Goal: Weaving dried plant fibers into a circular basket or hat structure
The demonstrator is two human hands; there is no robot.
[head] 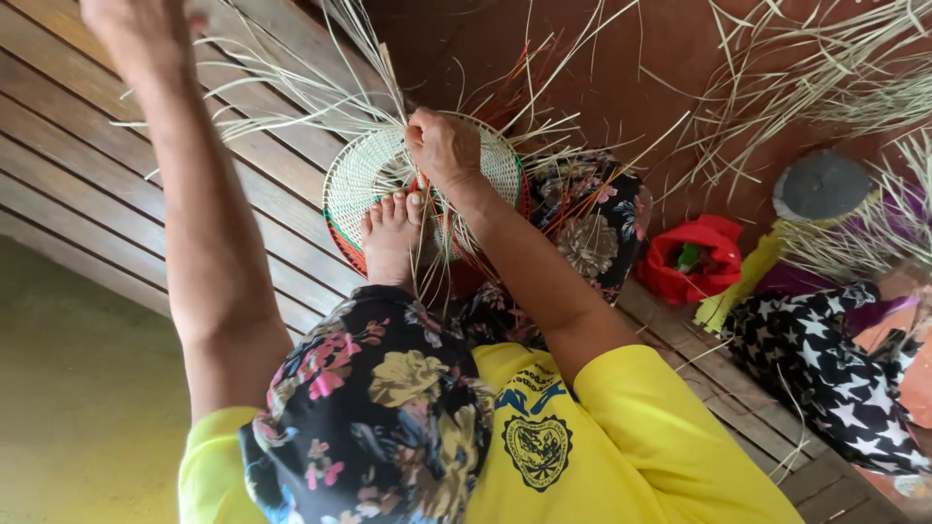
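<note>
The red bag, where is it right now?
In the head view, the red bag lies right of centre on the wooden floor, between the floral cloth beside the woven basket and the star-print cloth.

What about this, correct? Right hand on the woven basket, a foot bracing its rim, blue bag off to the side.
No. The head view shows the bag is red, not blue. The rest holds: right hand on the woven basket, a foot bracing its rim.

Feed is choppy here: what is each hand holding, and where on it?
Right hand presses the woven basket at its rim, pinching strips. Left hand is raised; hold unclear.
</note>
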